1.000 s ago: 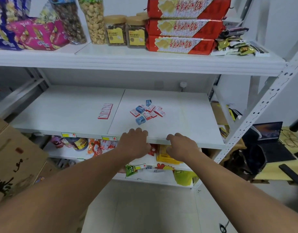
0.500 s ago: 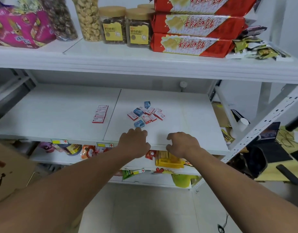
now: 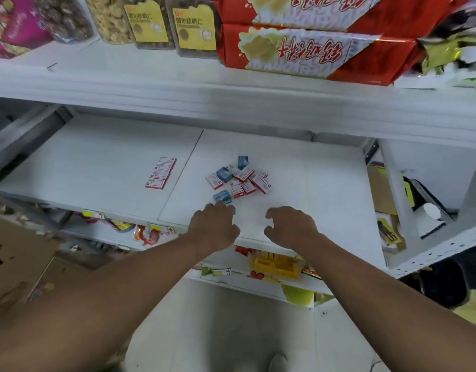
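Small boxes point(image 3: 239, 181) piled loose mid-shelf point(image 3: 325, 189), just beyond left hand point(image 3: 215, 229). Nearest blue box point(image 3: 223, 196) possibly touched, view blurred. Fingers point(image 3: 225, 208) of both hands loosely curled, nothing held; right hand point(image 3: 290, 228) near front edge. Risk: pile scattered, blue box dragged off edge by hasty sweep.

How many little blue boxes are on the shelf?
3 blue boxes: one stands at the back, one lies on the left, and one lies in front, by the left hand. The red boxes might hide more.

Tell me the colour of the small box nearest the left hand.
Blue; the small box lies just ahead of the left hand, clearest in head view.
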A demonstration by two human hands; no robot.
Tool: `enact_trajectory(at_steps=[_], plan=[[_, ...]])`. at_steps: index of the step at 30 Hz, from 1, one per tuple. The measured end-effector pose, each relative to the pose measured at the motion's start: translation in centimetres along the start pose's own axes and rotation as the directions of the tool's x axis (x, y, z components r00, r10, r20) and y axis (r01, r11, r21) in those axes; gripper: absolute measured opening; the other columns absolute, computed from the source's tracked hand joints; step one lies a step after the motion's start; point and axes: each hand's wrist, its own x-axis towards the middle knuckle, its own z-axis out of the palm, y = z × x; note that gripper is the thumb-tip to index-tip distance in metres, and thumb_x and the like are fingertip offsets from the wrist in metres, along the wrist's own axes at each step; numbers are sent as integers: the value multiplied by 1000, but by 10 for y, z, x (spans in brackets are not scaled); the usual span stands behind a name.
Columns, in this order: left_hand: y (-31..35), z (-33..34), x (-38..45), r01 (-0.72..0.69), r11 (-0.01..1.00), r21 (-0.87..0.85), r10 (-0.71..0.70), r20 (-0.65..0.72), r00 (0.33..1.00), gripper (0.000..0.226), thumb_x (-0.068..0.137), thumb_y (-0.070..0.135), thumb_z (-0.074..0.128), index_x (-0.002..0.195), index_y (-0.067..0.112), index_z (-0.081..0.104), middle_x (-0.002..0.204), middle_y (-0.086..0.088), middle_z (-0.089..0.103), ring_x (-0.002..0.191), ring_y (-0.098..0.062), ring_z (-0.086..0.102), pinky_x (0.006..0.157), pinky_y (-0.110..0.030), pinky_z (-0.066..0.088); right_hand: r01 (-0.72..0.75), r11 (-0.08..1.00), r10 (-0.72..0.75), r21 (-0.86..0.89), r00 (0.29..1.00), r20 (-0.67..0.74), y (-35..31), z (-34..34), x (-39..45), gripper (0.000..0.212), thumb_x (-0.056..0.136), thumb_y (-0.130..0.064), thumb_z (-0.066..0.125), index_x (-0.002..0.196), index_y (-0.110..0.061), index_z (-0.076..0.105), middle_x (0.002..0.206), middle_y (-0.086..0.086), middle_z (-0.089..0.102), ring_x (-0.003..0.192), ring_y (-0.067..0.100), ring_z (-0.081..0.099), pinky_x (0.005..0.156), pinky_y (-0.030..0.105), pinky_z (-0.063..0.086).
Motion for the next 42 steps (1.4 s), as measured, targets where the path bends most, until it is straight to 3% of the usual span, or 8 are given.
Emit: enact_trajectory(at_steps=[8, 14, 19, 22, 27, 35, 38, 42], plan=[[4, 5, 40, 22, 998, -57, -26, -65, 998, 48, 103, 44, 53, 147, 25, 57, 150, -2, 57, 129, -26, 58, 102, -43, 53, 27, 999, -27, -24, 1000, 13, 23, 5, 51, 48, 97, -60, 52, 139, -36, 54, 135, -3, 61, 117, 24, 63, 88, 41, 52], [-2, 14, 89, -63, 996, 69, 72, -132, 989, 43, 103, 37, 51, 144, 25, 58, 142, 0, 63, 126, -25, 62, 101, -45, 55, 4, 999, -6, -33, 997, -80, 24, 14, 85, 50, 98, -63, 52, 138, -34, 55, 130, -1, 62, 114, 25, 64, 88, 44, 56], [-17, 36, 131, -44, 999, 1, 43, -248, 968, 32, 104, 36, 49, 126, 24, 67, 122, 2, 73, 103, -22, 72, 80, -39, 62, -19, 999, 25, 31, 978, -206, 14, 21, 140, 56, 93, -50, 60, 142, -26, 49, 129, 5, 56, 114, 28, 59, 82, 43, 56], [-28, 45, 144, -105, 994, 9, 102, -339, 935, 35, 105, 41, 50, 129, 23, 69, 123, 1, 74, 104, -23, 72, 77, -40, 65, -20, 996, 42, 81, 960, -278, 13, 20, 173, 60, 92, -52, 65, 141, -22, 48, 130, 6, 55, 118, 29, 55, 82, 43, 52], [-42, 43, 182, -177, 984, 2, 159, -453, 877, 32, 104, 37, 50, 125, 20, 67, 123, -3, 68, 110, -24, 63, 84, -42, 58, -46, 997, 61, 56, 953, -296, 21, 37, 199, 45, 94, -52, 62, 121, -16, 62, 116, 8, 61, 109, 31, 58, 79, 40, 52], [-6, 45, 244, -57, 997, -60, 36, -308, 951, 50, 105, 37, 53, 146, 10, 47, 140, -13, 61, 123, -33, 59, 104, -50, 50, -55, 993, 83, 105, 955, -286, 43, 30, 178, 25, 88, -36, 65, 103, -16, 68, 101, 5, 58, 95, 29, 61, 75, 38, 56], [-2, 49, 255, -16, 999, 35, 27, -337, 941, 49, 107, 44, 56, 141, 9, 52, 135, -13, 64, 122, -33, 60, 101, -49, 50, -83, 991, 108, 106, 961, -256, 55, 26, 165, 27, 89, -40, 65, 106, -20, 68, 105, 3, 57, 98, 28, 62, 77, 37, 55], [-4, 57, 263, -20, 999, 37, 32, -359, 933, 39, 102, 26, 68, 134, 8, 56, 126, -13, 66, 113, -29, 65, 98, -44, 57, -86, 989, 112, 116, 966, -235, 67, 23, 157, 23, 90, -38, 65, 102, -19, 67, 103, 3, 58, 95, 28, 63, 78, 38, 56]])
